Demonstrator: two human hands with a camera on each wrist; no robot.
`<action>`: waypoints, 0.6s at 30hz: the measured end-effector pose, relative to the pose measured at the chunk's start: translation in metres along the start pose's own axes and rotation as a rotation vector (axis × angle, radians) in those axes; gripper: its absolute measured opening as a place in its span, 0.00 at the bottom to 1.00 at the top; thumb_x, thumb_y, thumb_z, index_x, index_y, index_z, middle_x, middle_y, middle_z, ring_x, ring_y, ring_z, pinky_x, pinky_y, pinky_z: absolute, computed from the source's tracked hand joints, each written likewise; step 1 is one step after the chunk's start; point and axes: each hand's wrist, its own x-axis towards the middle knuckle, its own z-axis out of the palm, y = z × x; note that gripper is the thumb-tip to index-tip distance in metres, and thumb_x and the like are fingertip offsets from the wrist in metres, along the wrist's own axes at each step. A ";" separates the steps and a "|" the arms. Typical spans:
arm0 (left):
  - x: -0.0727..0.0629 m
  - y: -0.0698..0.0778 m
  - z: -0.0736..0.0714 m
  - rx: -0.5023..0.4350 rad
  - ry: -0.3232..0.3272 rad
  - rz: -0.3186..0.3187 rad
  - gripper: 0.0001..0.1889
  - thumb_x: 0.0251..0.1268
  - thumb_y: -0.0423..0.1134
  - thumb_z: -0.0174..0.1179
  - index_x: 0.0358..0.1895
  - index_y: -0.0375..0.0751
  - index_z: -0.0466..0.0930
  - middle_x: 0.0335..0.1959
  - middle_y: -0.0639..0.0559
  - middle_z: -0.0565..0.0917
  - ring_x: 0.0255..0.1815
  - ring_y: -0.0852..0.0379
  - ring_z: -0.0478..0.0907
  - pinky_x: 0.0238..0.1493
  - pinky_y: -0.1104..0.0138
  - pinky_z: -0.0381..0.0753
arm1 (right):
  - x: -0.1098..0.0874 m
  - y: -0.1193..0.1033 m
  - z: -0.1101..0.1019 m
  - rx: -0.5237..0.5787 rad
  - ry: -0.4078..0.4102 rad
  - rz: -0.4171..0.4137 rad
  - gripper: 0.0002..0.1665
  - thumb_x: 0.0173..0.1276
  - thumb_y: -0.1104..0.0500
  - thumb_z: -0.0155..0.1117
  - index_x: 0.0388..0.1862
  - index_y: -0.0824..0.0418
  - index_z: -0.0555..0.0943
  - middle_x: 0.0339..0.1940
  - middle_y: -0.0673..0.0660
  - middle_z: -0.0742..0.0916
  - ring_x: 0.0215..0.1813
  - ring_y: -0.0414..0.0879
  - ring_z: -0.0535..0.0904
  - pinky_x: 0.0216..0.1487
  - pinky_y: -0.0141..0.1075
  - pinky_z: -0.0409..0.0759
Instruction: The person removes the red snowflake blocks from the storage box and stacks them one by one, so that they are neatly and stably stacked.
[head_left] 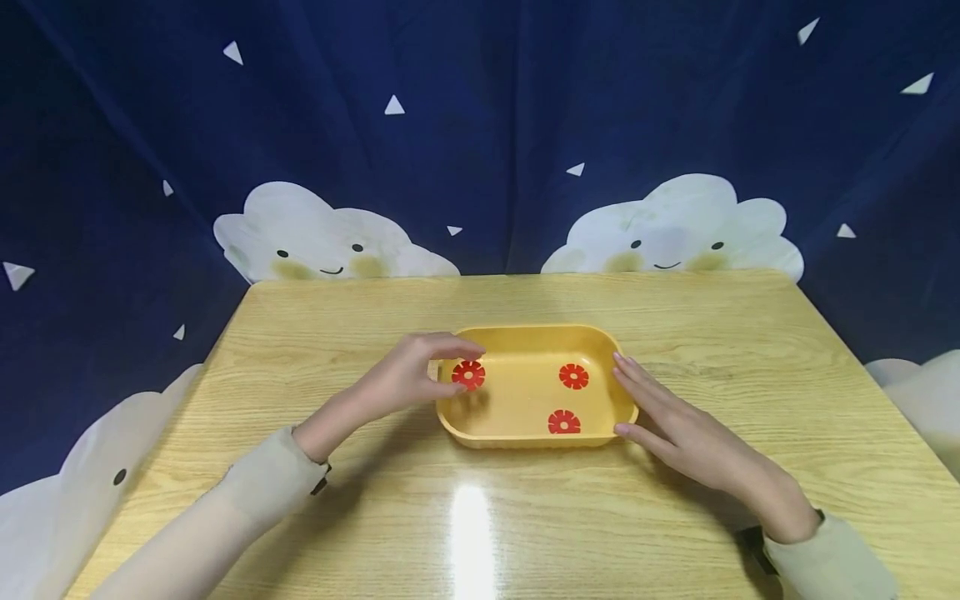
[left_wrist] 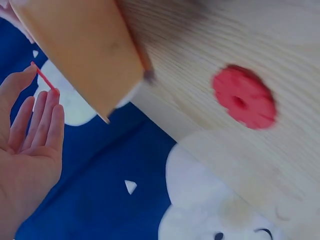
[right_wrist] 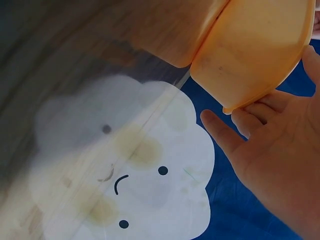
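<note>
My left hand pinches a red notched disc between thumb and fingertips, over the left end of a yellow tray. Seen edge-on in the left wrist view, the same disc is a thin red line. Inside the tray, a second red disc lies toward the right, and a third disc lies nearer me, partly hidden by the front wall. My right hand touches the tray's right end, its fingers fairly straight along the rim and the thumb at the near corner.
Another red disc lies on the wooden table beside the tray in the left wrist view. A dark blue curtain with white clouds and triangles hangs behind the table and at its sides. Light glares off the tabletop in front.
</note>
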 end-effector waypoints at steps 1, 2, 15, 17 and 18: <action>-0.005 -0.001 -0.003 0.004 0.009 -0.017 0.27 0.51 0.27 0.74 0.57 0.36 0.80 0.54 0.49 0.84 0.56 0.56 0.80 0.59 0.64 0.78 | 0.000 0.000 0.000 -0.001 0.000 0.000 0.44 0.75 0.40 0.53 0.81 0.53 0.50 0.81 0.49 0.49 0.79 0.48 0.48 0.73 0.49 0.59; -0.010 -0.002 -0.005 0.009 0.020 -0.032 0.27 0.50 0.27 0.74 0.57 0.37 0.80 0.54 0.50 0.84 0.56 0.56 0.80 0.59 0.63 0.78 | 0.000 0.000 0.000 0.001 0.000 -0.001 0.44 0.75 0.40 0.53 0.81 0.53 0.50 0.81 0.49 0.49 0.79 0.48 0.48 0.73 0.49 0.59; -0.070 -0.018 -0.023 0.069 0.176 -0.099 0.25 0.49 0.22 0.72 0.55 0.35 0.82 0.53 0.47 0.84 0.54 0.48 0.81 0.55 0.58 0.81 | 0.000 0.001 -0.001 -0.004 -0.001 0.002 0.44 0.75 0.40 0.53 0.81 0.53 0.50 0.81 0.50 0.50 0.79 0.49 0.48 0.73 0.50 0.59; -0.077 -0.023 -0.024 0.074 0.189 -0.106 0.25 0.48 0.22 0.73 0.54 0.34 0.82 0.53 0.46 0.84 0.53 0.48 0.82 0.55 0.59 0.81 | 0.000 0.001 0.000 -0.005 -0.003 0.002 0.44 0.74 0.40 0.53 0.81 0.53 0.50 0.81 0.49 0.50 0.79 0.49 0.48 0.72 0.52 0.60; -0.080 -0.026 -0.024 0.074 0.193 -0.112 0.25 0.48 0.22 0.73 0.54 0.34 0.82 0.53 0.46 0.84 0.53 0.47 0.82 0.55 0.59 0.81 | 0.000 0.001 0.000 -0.004 -0.004 0.004 0.44 0.74 0.40 0.53 0.81 0.53 0.49 0.81 0.49 0.50 0.79 0.49 0.48 0.71 0.54 0.60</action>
